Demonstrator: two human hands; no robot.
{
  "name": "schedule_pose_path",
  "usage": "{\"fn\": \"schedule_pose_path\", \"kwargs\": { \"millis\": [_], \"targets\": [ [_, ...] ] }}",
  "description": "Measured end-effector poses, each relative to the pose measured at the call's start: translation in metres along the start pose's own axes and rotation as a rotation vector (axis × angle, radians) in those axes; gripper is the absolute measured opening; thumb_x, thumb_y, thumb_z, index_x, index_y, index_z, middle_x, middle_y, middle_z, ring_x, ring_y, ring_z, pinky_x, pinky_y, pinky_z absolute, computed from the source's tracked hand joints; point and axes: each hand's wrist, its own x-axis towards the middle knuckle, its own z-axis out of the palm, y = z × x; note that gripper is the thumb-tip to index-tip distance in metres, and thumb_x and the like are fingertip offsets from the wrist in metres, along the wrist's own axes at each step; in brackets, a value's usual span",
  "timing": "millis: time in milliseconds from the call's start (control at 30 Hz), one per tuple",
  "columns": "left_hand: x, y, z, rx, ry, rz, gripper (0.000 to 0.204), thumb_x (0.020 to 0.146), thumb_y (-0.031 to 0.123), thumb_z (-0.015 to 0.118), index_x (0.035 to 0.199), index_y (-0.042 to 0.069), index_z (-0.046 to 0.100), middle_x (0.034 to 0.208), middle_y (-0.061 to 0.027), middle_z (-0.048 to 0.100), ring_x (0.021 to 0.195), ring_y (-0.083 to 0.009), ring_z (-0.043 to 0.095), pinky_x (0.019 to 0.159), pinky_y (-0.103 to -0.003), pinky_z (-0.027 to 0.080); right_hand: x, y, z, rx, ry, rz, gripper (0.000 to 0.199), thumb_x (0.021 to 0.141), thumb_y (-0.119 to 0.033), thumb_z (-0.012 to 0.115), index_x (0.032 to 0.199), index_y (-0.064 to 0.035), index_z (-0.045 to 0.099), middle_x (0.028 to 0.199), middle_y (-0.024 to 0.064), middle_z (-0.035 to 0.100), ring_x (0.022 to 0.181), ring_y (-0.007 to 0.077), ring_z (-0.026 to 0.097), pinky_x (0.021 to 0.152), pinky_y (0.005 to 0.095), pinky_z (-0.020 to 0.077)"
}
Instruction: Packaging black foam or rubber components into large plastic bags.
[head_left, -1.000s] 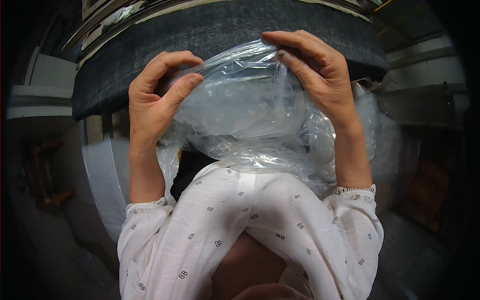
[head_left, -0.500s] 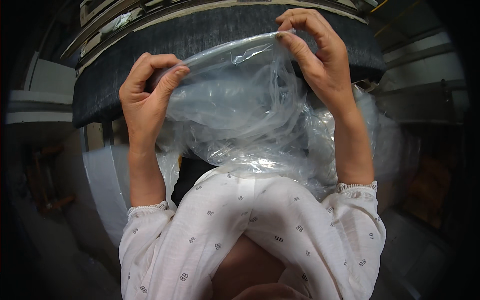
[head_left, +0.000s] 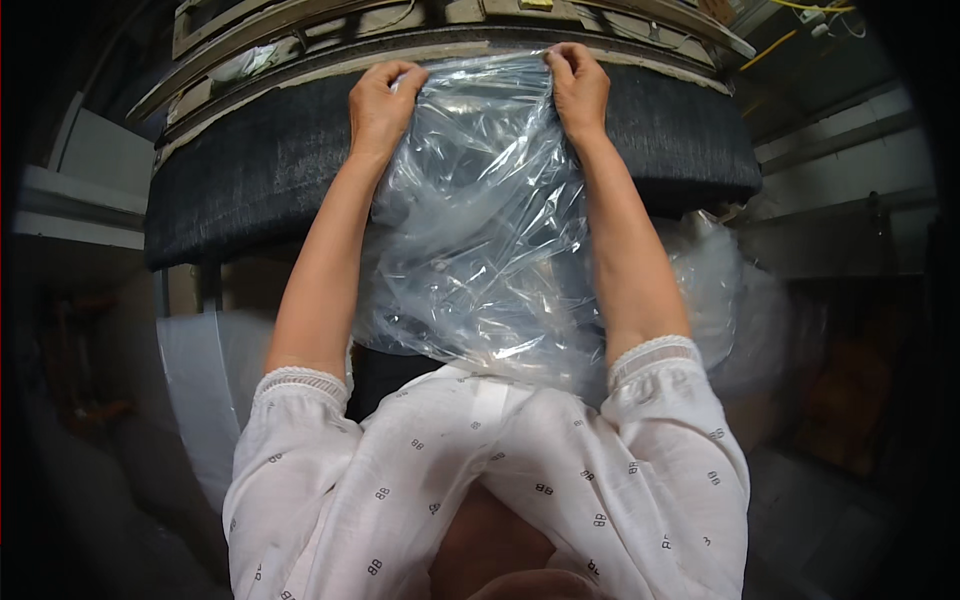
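We hold the clear plastic bag (head_left: pixel 480 230) stretched between both arms, its far edge over the dark padded bench (head_left: pixel 250 170); open room lies to either side. Our left hand (head_left: pixel 383 100) and right hand (head_left: pixel 578 85) pinch its top corners, fingers closed. Its lower end is hidden behind our white blouse (head_left: pixel 480 480). Its long axis runs away from us.

A clear, crinkled plastic bag (head_left: pixel 480 230) hangs stretched between both hands, its top edge pinched at each corner.

The clear plastic bag (head_left: pixel 480 230) fills the gap between both forearms above the dark padded table (head_left: pixel 250 180).
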Motion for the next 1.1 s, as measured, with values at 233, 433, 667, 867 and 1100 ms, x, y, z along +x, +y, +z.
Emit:
{"fn": "schedule_pose_path", "kwargs": {
  "millis": [233, 433, 667, 867, 1100],
  "targets": [
    [0.047, -0.021, 0.028, 0.041, 0.19, -0.015, 0.021, 0.074, 0.024, 0.068, 0.083, 0.005, 0.069, 0.083, -0.0121, 0.065, 0.078, -0.0253, 0.062, 0.072, -0.032, 0.046, 0.029, 0.017, 0.03, -0.047, 0.139, 0.047, 0.011, 0.076, -0.014, 0.063, 0.079, -0.0038, 0.068, 0.078, 0.0106, 0.062, 0.07, 0.0216, 0.059, 0.067, 0.0319, 0.0458],
    [0.062, -0.022, 0.04, 0.174, 0.259, -0.005, 0.021, 0.072, 0.025, 0.068, 0.075, 0.004, 0.067, 0.08, -0.014, 0.065, 0.074, -0.0304, 0.062, 0.069, -0.036, 0.047, 0.04, 0.027, 0.041, -0.283, 0.184, 0.04, 0.015, 0.072, -0.016, 0.065, 0.072, -0.0008, 0.064, 0.073, 0.0117, 0.056, 0.072, 0.0285, 0.056, 0.07, 0.0371, 0.0448],
    [0.054, 0.001, 0.025, 0.703, 0.135, -0.043, 0.038, 0.076, 0.041, 0.064, 0.071, 0.004, 0.066, 0.071, -0.0177, 0.064, 0.072, -0.0363, 0.062, 0.066, -0.044, 0.047, 0.04, 0.019, 0.041, -0.46, 0.238, 0.07, 0.029, 0.07, -0.015, 0.061, 0.087, -0.0021, 0.041, 0.096, 0.0182, 0.04, 0.089, 0.0346, 0.047, 0.08, 0.0429, 0.0388],
    [0.052, 0.005, 0.013, 0.715, 0.031, -0.078, 0.041, 0.081, 0.044, 0.058, 0.075, 0.005, 0.068, 0.074, -0.0191, 0.065, 0.076, -0.0367, 0.063, 0.069, -0.045, 0.048, 0.044, 0.026, 0.037, -0.299, 0.307, 0.123, 0.024, 0.074, -0.016, 0.054, 0.084, -0.0008, 0.038, 0.095, 0.0192, 0.037, 0.089, 0.0334, 0.041, 0.085, 0.0411, 0.0331],
    [0.054, 0.012, 0.008, 0.729, -0.026, -0.124, 0.044, 0.086, 0.047, 0.05, 0.083, 0.008, 0.069, 0.08, -0.0204, 0.065, 0.081, -0.0389, 0.062, 0.072, -0.045, 0.048, 0.048, 0.019, 0.032, -0.157, 0.345, 0.246, 0.025, 0.082, -0.022, 0.049, 0.085, 0.0003, 0.039, 0.096, 0.0185, 0.037, 0.091, 0.032, 0.04, 0.088, 0.0396, 0.0309]
  ]
}}
